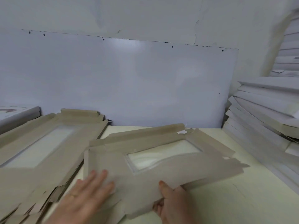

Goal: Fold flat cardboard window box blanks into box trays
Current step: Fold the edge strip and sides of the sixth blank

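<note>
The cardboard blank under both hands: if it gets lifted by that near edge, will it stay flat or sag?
The cardboard blank will probably sag: its near strip already bows where the right hand pinches it. The clear window leaves only narrow strips, so it likely twists. Its ragged right flap edges look easy to tear. The left hand presses flat on it.
</note>
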Demonstrator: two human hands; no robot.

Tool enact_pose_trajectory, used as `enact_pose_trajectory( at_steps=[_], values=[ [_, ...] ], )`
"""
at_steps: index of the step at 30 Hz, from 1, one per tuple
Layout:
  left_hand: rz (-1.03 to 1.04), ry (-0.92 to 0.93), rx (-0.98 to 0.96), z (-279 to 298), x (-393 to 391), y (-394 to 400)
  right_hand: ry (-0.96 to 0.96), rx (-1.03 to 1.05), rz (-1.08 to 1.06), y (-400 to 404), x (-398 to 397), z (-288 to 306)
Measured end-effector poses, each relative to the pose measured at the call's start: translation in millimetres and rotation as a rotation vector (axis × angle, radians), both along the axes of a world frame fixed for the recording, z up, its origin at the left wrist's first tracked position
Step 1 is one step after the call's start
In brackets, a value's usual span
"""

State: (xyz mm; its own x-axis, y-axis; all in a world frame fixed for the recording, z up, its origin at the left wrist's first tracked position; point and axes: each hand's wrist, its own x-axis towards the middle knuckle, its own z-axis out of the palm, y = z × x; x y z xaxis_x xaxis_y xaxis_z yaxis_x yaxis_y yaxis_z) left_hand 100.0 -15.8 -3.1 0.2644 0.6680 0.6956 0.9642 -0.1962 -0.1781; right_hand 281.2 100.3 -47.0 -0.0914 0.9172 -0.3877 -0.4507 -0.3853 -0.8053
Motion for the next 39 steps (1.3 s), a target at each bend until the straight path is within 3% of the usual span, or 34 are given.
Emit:
enact_pose_trajectory(
  at_steps=[4, 6, 8, 10, 11, 12, 14, 16, 18, 21, 25, 27, 30, 32, 37, 39],
  values=[
    [0.108, 0.163, -0.073, -39.7, 39.3, 13.0, 0.188, -0.092, 0.135, -21.0, -7.6, 1.5],
    [0.128, 0.089, -0.148, -43.3, 43.1, 25.3, 0.157, -0.098, 0.232, -27.5, -5.4, 0.9],
    [0.129, -0.05, -0.323, -34.1, 34.6, 33.4, 0.004, -0.024, 0.356, -35.7, 2.2, 2.2],
    [0.114, -0.022, -0.462, -37.5, 23.6, 39.3, -0.214, 0.144, 0.494, -43.2, 10.4, 2.4],
    [0.099, -0.012, -0.444, -37.6, 15.9, 40.6, -0.29, 0.243, 0.525, -48.6, 16.0, 2.5],
    [0.105, -0.018, -0.418, -32.8, 7.9, 40.6, -0.414, 0.395, 0.481, -48.7, 23.3, -3.4],
    [0.056, -0.051, -0.423, -33.0, -2.3, 45.9, -1.014, 0.785, 0.128, -31.9, 45.9, -11.8],
    [0.005, -0.015, -0.323, -27.9, -7.5, 44.6, -1.56, 1.305, -0.13, -11.8, 77.0, -16.8],
    [-0.049, -0.008, -0.383, -28.2, -7.3, 47.0, -1.793, 1.436, -0.196, 11.1, 109.4, -19.4],
    [-0.1, 0.001, -0.469, -31.0, -12.7, 46.8, -2.062, 1.347, -0.073, 53.5, 146.6, -8.4],
    [-0.164, 0.096, -0.584, -40.1, -23.8, 47.0, -2.03, 1.086, 0.414, 65.4, 166.0, 0.8],
    [-0.13, 0.14, -0.616, -41.8, -30.1, 43.9, -2.01, 1.141, 0.493, 60.3, 172.5, -4.1],
    [-0.036, 0.258, -0.716, -40.3, -31.6, 42.3, -1.971, 1.11, 0.779, 44.8, 178.6, -1.7],
    [-0.088, 0.297, -0.731, -37.7, -31.6, 40.1, -2.074, 1.087, 0.9, 38.5, 182.7, 3.7],
    [-0.06, 0.284, -0.803, -25.7, -19.2, 55.7, -1.85, 1.346, 0.76, 45.0, 172.5, 8.8],
    [0.05, 0.111, -1.049, -18.8, 6.1, 70.8, -1.64, 1.126, 0.86, 41.0, 143.2, 20.4]
  ],
)
